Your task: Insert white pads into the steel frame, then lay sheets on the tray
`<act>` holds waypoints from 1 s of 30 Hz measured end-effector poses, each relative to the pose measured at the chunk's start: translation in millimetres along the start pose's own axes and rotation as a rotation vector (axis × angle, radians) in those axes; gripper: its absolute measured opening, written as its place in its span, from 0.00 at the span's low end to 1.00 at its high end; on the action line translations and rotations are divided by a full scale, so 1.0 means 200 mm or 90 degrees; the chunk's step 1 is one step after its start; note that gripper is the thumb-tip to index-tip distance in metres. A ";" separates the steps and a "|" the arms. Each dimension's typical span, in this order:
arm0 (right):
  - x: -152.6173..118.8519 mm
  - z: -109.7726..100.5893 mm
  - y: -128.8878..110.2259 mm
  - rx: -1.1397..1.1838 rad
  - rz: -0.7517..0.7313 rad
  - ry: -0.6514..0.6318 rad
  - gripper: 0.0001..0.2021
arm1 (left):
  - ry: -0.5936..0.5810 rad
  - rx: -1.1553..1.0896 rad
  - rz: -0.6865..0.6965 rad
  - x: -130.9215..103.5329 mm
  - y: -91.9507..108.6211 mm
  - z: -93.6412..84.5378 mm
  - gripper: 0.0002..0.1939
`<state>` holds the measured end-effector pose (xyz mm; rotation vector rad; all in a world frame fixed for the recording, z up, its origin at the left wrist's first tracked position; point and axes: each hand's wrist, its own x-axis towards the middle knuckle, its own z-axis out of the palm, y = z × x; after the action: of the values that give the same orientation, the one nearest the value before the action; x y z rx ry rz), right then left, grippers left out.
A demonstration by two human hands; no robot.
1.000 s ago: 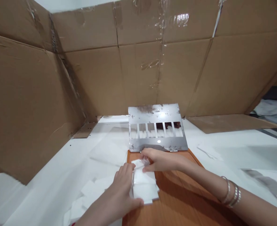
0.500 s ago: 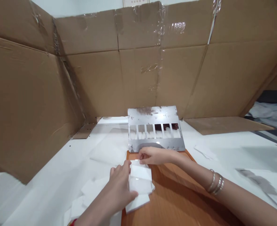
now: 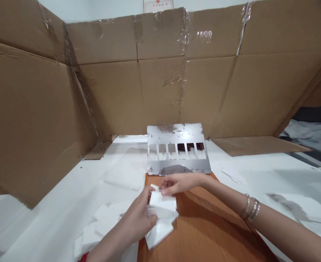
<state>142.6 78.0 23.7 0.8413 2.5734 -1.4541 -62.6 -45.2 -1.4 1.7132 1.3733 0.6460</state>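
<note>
A loose pile of small white rectangular sheets [image 3: 164, 202] lies near the left edge of a brown wood-grain board [image 3: 206, 225]. My left hand [image 3: 137, 216] curls around the pile's left side, thumb below and fingers at the far left corner. From the right, my right hand [image 3: 178, 183] reaches over the far end, its thumb and fingers pinched at the top sheet's far edge. One lower sheet [image 3: 158, 234] sticks out at an angle toward me. How many sheets each hand grips is hidden.
A metal plate [image 3: 180, 167] with a row of rectangular slots leans at the board's far end. More white sheets [image 3: 105, 218] lie left, and a white stack [image 3: 307, 207] right. Cardboard walls [image 3: 160, 91] enclose the back and left of the white table [image 3: 122, 156].
My right hand has closed in on the top sheet's far edge. The upper sheets have shifted slightly, and the lowest one has turned. My left hand stays around the pile.
</note>
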 end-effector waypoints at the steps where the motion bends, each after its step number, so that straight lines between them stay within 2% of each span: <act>1: -0.01 0.02 -0.01 0.006 -0.003 -0.002 0.24 | 0.003 0.007 0.004 0.00 0.00 0.00 0.25; 3: -0.03 0.06 -0.02 0.009 -0.003 0.009 0.25 | 0.010 0.017 0.011 -0.01 0.00 0.01 0.25; 5: -0.06 0.10 -0.04 -0.002 -0.009 0.031 0.23 | 0.012 0.021 0.012 -0.03 0.00 0.02 0.28; 8: -0.10 0.17 -0.07 -0.039 -0.003 0.069 0.15 | -0.018 0.045 -0.014 -0.07 0.02 0.02 0.37; 10: -0.13 0.21 -0.09 -0.075 0.005 0.089 0.13 | -0.051 0.054 -0.034 -0.10 0.03 0.02 0.39; 14: -0.16 0.26 -0.10 -0.113 -0.061 0.108 0.18 | -0.085 0.041 -0.036 -0.15 0.02 0.01 0.34; 16: -0.16 0.27 -0.10 -0.118 -0.062 0.100 0.20 | -0.080 0.035 -0.028 -0.16 0.00 0.01 0.32; 22: -0.14 0.24 -0.10 -0.120 -0.016 0.087 0.11 | 0.009 0.081 -0.020 -0.17 -0.06 0.05 0.25; 27: -0.16 0.22 -0.12 -0.088 -0.013 0.112 0.16 | 0.033 0.100 -0.006 -0.15 -0.05 0.05 0.21; 30: -0.17 0.23 -0.11 -0.016 -0.012 0.125 0.15 | 0.038 0.095 0.004 -0.14 -0.04 0.05 0.20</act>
<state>151.0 17.5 25.0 1.0054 2.7397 -1.4059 -67.1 -75.1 -10.2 1.8281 1.4912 0.6160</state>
